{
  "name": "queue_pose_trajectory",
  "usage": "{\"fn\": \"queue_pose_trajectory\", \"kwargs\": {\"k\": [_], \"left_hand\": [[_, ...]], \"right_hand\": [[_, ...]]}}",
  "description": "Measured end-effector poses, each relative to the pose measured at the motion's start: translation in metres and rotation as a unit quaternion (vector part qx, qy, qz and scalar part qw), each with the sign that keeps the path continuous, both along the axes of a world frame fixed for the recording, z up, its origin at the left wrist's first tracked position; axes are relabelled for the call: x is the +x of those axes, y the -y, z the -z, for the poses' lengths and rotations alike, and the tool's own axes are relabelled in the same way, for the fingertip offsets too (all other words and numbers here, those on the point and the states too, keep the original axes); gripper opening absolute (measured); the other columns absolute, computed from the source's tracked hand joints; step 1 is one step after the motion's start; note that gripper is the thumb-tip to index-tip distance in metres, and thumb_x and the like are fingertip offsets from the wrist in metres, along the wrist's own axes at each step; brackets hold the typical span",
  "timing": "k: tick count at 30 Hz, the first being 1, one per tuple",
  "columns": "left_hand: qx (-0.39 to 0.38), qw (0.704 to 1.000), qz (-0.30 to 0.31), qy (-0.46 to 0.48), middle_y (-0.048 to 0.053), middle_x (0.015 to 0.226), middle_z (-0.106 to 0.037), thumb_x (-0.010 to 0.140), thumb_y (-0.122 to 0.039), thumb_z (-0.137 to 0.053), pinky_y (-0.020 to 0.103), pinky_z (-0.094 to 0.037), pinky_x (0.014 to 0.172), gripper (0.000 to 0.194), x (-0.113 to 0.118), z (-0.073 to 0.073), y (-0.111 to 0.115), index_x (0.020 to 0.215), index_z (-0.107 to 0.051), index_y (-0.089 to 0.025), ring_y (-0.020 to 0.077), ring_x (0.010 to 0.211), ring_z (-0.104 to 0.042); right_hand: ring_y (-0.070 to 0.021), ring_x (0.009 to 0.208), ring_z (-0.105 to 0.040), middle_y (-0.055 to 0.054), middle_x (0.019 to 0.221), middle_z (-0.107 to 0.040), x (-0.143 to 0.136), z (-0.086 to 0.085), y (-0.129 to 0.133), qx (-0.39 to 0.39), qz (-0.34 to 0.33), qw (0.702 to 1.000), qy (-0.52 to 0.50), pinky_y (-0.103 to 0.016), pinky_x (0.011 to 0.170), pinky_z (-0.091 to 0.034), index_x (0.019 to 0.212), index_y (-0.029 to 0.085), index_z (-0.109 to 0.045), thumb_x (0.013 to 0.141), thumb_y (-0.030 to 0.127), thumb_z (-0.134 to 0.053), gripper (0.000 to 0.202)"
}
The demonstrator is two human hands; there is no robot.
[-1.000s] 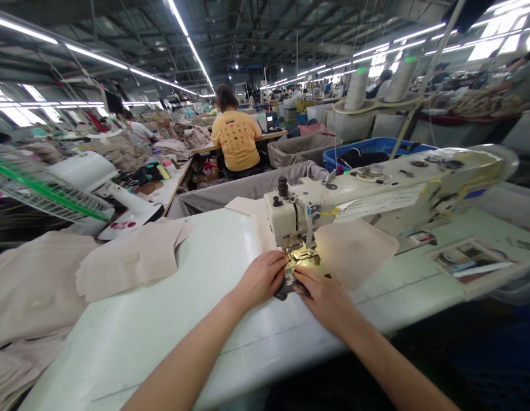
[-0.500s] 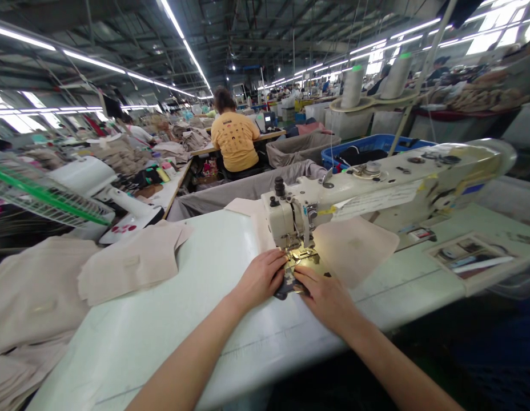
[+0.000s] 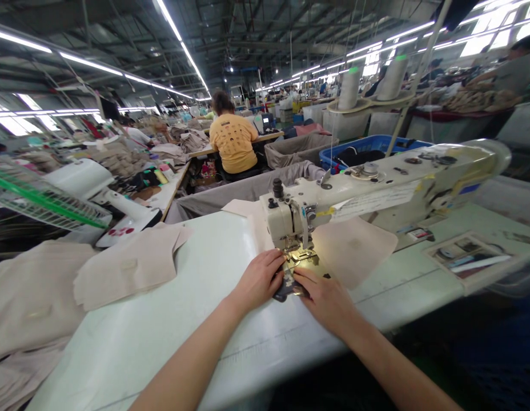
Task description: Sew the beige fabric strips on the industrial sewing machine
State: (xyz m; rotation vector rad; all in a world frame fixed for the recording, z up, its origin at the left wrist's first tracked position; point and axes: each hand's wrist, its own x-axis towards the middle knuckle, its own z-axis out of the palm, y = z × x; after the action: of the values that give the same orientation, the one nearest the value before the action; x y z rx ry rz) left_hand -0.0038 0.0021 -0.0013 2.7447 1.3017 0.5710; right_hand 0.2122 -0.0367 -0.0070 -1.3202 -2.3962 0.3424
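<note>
A cream sewing machine (image 3: 333, 200) stands on the pale green table (image 3: 205, 251), its needle area lit over a brass-coloured plate (image 3: 312, 264). My left hand (image 3: 260, 278) lies at the left of the plate, fingers together and tips by the presser foot. On the plate's front edge rests my right hand (image 3: 325, 295), its fingers pressed close together. Whatever small thing lies between or under my fingertips cannot be made out. Beige fabric (image 3: 357, 248) spreads behind and right of the needle, and another part shows left of the machine head.
Stacked beige pieces (image 3: 132, 265) lie at the left, beside a white fan (image 3: 83, 182) with a green-rimmed guard. A grey cloth-lined bin (image 3: 239, 191) and a blue basket (image 3: 372, 149) stand beyond the table. A person in yellow (image 3: 233, 141) sits further back.
The whole view has shifted slightly, with the scene a little further left. Both hands stay at the plate in nearly the same pose.
</note>
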Motion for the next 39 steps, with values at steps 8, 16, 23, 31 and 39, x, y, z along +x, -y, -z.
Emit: {"fn": "queue_pose_trajectory", "kwargs": {"k": [8, 16, 23, 31, 39], "left_hand": [[0.006, 1.0, -0.01, 0.0, 0.014, 0.132, -0.062, 0.094, -0.02, -0.051, 0.048, -0.049, 0.108, 0.036, 0.001, -0.002, 0.001, 0.129, -0.058, -0.017, 0.028, 0.124, -0.057], [0.0, 0.999, -0.031, -0.014, 0.014, 0.134, -0.06, 0.096, -0.025, -0.052, 0.047, -0.048, 0.108, 0.037, 0.002, -0.001, -0.001, 0.132, -0.055, -0.017, 0.0273, 0.124, -0.057], [0.028, 0.994, -0.076, -0.074, 0.012, 0.13, -0.061, 0.098, -0.028, -0.05, 0.045, -0.051, 0.101, 0.035, 0.006, -0.008, 0.003, 0.131, -0.055, -0.018, 0.027, 0.118, -0.058], [-0.047, 0.989, -0.086, -0.115, 0.009, 0.1, -0.063, 0.089, -0.008, -0.047, 0.037, -0.055, 0.08, 0.027, 0.015, -0.025, 0.036, 0.105, -0.065, -0.019, 0.0236, 0.09, -0.061], [-0.02, 0.991, -0.078, -0.111, 0.011, 0.125, -0.061, 0.095, -0.02, -0.053, 0.046, -0.053, 0.088, 0.024, 0.032, -0.02, 0.042, 0.117, -0.059, -0.019, 0.0293, 0.11, -0.056]], "right_hand": [[-0.024, 0.1, -0.072, -0.009, 0.138, -0.064, -0.001, -0.002, 0.0, -0.007, 0.003, 1.0, 0.0, -0.037, 0.088, -0.058, 0.13, 0.021, -0.064, 0.093, 0.016, -0.051, 0.04], [-0.0232, 0.102, -0.071, -0.008, 0.138, -0.063, 0.0, 0.0, 0.0, -0.009, 0.002, 1.0, -0.004, -0.034, 0.087, -0.057, 0.127, 0.023, -0.065, 0.094, 0.017, -0.05, 0.037], [-0.0224, 0.098, -0.072, -0.007, 0.137, -0.064, -0.001, -0.002, 0.0, -0.01, 0.003, 1.0, -0.005, -0.034, 0.086, -0.057, 0.125, 0.022, -0.066, 0.096, 0.02, -0.049, 0.033], [-0.0213, 0.101, -0.072, -0.008, 0.131, -0.068, 0.008, 0.011, 0.006, 0.001, -0.001, 0.996, -0.086, -0.034, 0.09, -0.056, 0.123, 0.022, -0.067, 0.096, 0.022, -0.05, 0.032], [-0.0226, 0.104, -0.071, -0.008, 0.134, -0.066, 0.011, 0.008, 0.013, -0.004, -0.024, 0.998, -0.052, -0.031, 0.085, -0.057, 0.122, 0.022, -0.066, 0.096, 0.025, -0.053, 0.029]]}}
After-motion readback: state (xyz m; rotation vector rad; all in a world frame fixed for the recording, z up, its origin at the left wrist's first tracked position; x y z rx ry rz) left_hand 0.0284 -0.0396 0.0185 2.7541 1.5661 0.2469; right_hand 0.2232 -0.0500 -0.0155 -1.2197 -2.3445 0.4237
